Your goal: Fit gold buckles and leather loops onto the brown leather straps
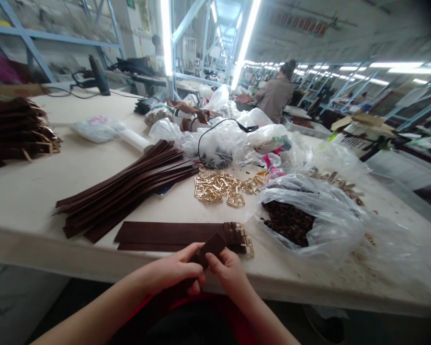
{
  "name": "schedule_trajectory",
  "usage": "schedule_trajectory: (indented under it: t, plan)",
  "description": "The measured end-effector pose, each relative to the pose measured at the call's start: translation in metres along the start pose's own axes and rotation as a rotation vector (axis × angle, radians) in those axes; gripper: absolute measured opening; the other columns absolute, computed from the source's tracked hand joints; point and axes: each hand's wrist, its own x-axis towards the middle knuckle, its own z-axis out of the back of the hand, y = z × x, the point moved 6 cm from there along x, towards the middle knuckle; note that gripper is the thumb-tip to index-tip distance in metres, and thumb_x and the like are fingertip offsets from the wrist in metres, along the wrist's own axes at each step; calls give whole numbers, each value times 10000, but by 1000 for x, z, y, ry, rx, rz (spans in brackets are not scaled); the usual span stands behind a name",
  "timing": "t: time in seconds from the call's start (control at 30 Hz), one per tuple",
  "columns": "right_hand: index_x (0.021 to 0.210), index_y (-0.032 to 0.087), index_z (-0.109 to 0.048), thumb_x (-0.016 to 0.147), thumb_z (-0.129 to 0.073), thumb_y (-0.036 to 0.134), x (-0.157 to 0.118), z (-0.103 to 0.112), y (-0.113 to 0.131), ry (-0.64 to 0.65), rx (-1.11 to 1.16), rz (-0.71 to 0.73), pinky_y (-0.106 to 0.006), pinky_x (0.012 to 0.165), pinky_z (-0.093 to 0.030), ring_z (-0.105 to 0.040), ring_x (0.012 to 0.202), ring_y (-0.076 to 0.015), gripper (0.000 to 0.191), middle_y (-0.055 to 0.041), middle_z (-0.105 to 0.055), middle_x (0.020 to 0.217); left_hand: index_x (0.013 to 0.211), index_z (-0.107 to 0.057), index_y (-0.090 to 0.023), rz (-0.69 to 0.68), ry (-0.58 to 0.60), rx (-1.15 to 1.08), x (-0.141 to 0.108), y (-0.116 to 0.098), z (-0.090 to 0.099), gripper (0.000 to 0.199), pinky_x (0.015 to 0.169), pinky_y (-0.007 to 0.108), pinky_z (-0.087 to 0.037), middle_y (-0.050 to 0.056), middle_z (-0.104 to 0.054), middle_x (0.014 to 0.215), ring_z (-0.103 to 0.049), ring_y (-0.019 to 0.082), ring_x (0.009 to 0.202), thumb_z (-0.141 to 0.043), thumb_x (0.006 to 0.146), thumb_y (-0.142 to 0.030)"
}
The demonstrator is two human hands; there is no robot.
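Head view: right grip pinches a flat, leathery strap

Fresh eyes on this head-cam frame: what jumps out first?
Probably the heap of gold buckles mid-table, bright against the pale top. Next, the fan of dark brown straps to its left and the clear plastic bag of dark brown pieces to its right. Nearest, both hands grip a brown strap.
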Motion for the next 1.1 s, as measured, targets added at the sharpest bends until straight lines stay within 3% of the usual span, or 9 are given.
schedule_trajectory:
  t: [0.13, 0.23, 0.3, 0.47, 0.63, 0.83, 1.03, 1.1]
  plan:
    - [820, 170, -636, 815, -483, 390, 34, 25, 24, 94, -347, 106, -235, 625, -422, -558, 673, -140, 268, -3, -628, 710, 1045, -436, -192, -93, -138, 27, 8, 1, 24, 391, 474, 186, -379, -39, -571, 654, -512, 76, 481, -462, 794, -491]
    - [870, 170, -604, 874, -377, 357, 77, 63, 31, -92, -820, 138, -221, 639, -417, -563, 689, -129, 294, -13, -617, 738, 1015, -430, -191, -78, -177, 14, 13, 5, 33, 372, 463, 177, -373, -41, -573, 644, -512, 74, 471, -450, 800, -495]
    - [878, 173, -602, 862, -406, 274, 107, 80, 27, -153, -1141, 117, -234, 694, -409, -576, 775, -141, 221, -50, -620, 882, 998, -428, -190, -59, -179, 7, 14, 6, 36, 363, 447, 168, -358, -42, -571, 636, -511, 73, 464, -450, 796, -490]
    - [807, 131, -608, 802, -473, 171, 151, 93, 7, -155, -1379, 37, -275, 638, -389, -593, 752, -194, 142, -134, -611, 905, 1018, -413, -199, -24, -177, -45, 18, 12, 44, 402, 465, 175, -378, -39, -583, 645, -524, 79, 478, -468, 771, -512]
    - [917, 158, -572, 829, -457, 201, 156, 89, 4, -115, -1464, 39, -258, 656, -376, -589, 800, -184, 151, -105, -611, 928, 1020, -418, -201, -1, -171, -72, 21, 18, 47, 424, 473, 178, -385, -37, -592, 656, -527, 80, 487, -497, 750, -518]
    - [792, 142, -604, 810, -472, 175, 159, 88, 8, -110, -1431, 69, -267, 670, -380, -585, 792, -189, 137, -117, -617, 875, 967, -432, -204, -20, -159, -53, 13, 14, 37, 412, 460, 175, -374, -37, -591, 651, -521, 80, 477, -513, 731, -532]
    - [796, 167, -587, 806, -463, 194, 137, 91, 40, -244, -1240, 250, -269, 776, -401, -560, 883, -170, 127, -82, -596, 948, 933, -431, -193, -125, -221, -13, 11, 5, 39, 499, 428, 178, -357, -49, -555, 574, -489, 79, 429, -546, 657, -593]
    - [785, 176, -570, 806, -464, 234, 121, 85, 52, -260, -1040, 310, -268, 783, -417, -546, 962, -175, 122, -79, -587, 1014, 946, -429, -190, -189, -243, 14, 15, 0, 41, 532, 412, 178, -336, -45, -557, 568, -483, 82, 421, -564, 636, -601]
